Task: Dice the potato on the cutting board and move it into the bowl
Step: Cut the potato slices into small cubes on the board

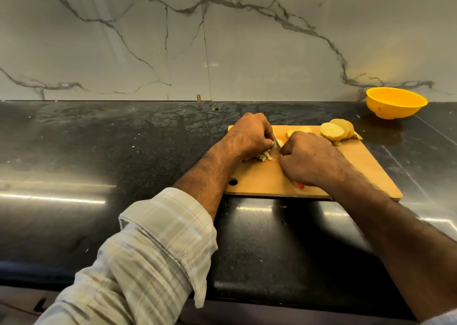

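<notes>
Dicing step, mid-way by the look of it: left hand [249, 132] curling over a small bit of potato at the board's [358, 161] left-centre, fingers clenched down on it, w/ cut strips [265, 156] lying just beside the fingertips. Right hand [309, 158] gripping a knife [277, 144], fist closed round the handle; only a sliver of blade showing between the two hands and a red bit of handle poking out under the palm. Blade seeming to be meeting the potato right by the left fingertips, exact contact hidden. Remaining slices [332, 131] leaning in a stack at the far right corner of the board, a couple more lying flat just behind the right hand; none diced yet. Bowl [395, 103] sitting on the counter [123, 151] beyond the board, to the right, near the wall, well apart from the hands; nothing visible inside. Next, prob.: finishing crosswise cuts on the strips, keeping left fingertips tucked back from the edge, then pulling slices over from the stack; transfer to bowl coming much later. No brands, labels or writing readable anywhere.
</notes>
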Tool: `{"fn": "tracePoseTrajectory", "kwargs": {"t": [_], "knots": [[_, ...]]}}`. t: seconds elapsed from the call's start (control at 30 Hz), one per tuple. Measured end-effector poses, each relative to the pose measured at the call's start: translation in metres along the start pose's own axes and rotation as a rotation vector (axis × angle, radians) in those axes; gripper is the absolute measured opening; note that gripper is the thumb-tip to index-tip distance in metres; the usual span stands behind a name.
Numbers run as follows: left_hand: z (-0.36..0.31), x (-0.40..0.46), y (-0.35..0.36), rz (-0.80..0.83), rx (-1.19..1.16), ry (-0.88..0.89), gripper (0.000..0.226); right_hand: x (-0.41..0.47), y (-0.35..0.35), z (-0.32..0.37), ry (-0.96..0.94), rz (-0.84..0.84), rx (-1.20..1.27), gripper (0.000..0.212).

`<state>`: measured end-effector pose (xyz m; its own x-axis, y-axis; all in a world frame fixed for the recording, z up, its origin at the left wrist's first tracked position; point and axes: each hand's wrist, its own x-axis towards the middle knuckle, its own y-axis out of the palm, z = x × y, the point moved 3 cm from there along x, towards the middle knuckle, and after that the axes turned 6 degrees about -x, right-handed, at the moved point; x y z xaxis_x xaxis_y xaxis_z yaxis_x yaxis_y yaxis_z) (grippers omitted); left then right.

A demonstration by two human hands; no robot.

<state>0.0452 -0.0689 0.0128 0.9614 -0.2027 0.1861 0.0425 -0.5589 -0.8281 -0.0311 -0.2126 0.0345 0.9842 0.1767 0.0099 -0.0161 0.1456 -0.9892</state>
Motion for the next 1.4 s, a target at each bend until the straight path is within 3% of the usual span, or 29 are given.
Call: {"fn": "tracePoseTrajectory", "kwargs": {"t": [0.1,0.3,0.47,0.77,1.0,1.13,1.23,1.4], "knots": [[0.003,0.000,-0.001,0.017,-0.006,-0.016,0.010,-0.012,-0.002,-0.009,-0.003,0.050,0.010,0.032],[0.011,-0.001,-0.006,0.018,-0.086,-0.051,0.009,-0.009,-0.008,-0.013,0.017,-0.067,0.047,0.039],[0.015,0.001,-0.005,0.000,-0.122,-0.059,0.008,0.001,0.009,-0.003,-0.002,-0.048,0.053,0.046],[0.013,0.004,-0.003,0.001,-0.100,-0.075,0.006,0.010,0.014,0.009,-0.010,-0.067,-0.031,0.037],[0.011,0.002,-0.003,0.011,-0.097,-0.089,0.005,-0.006,0.001,-0.009,-0.032,0.088,0.056,0.033],[0.015,0.000,-0.008,-0.008,-0.094,-0.053,0.004,-0.012,-0.010,-0.020,-0.011,0.006,0.121,0.028],[0.024,0.000,-0.012,-0.069,-0.123,-0.048,0.008,-0.007,-0.007,-0.017,-0.003,-0.069,0.135,0.036],[0.026,0.001,-0.009,-0.075,-0.175,-0.045,0.022,0.002,0.010,-0.007,-0.027,-0.043,0.085,0.047]]}}
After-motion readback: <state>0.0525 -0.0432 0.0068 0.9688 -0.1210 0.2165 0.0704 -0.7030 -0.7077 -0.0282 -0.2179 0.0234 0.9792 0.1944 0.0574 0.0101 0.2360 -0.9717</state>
